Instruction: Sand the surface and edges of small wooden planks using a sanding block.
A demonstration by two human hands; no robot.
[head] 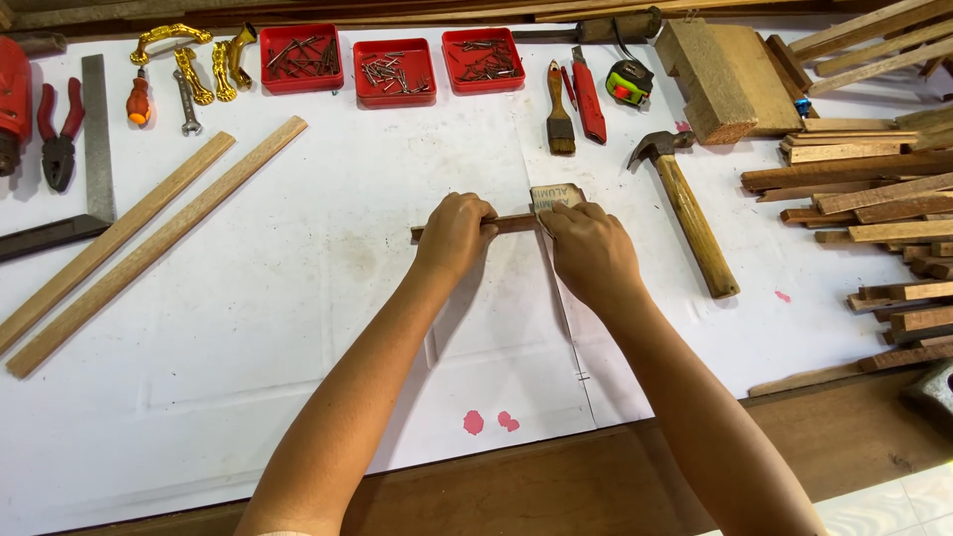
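Observation:
My left hand [455, 233] presses down on a thin brown wooden strip [516, 224] that lies across the white paper-covered table [298, 298]. My right hand [590, 250] grips a folded piece of sandpaper [554, 196] and holds it against the strip's right end. The strip's right end is hidden under the sandpaper and my fingers. Both forearms reach in from the bottom of the view.
A hammer [687, 206] lies right of my hands. A pile of wood strips [874, 208] fills the right side. Two long strips [139, 238] lie at left. Three red trays of nails [395, 69], a brush [559, 114], tape measure [629, 81], pliers [58, 134] and brass handles [194, 62] line the back.

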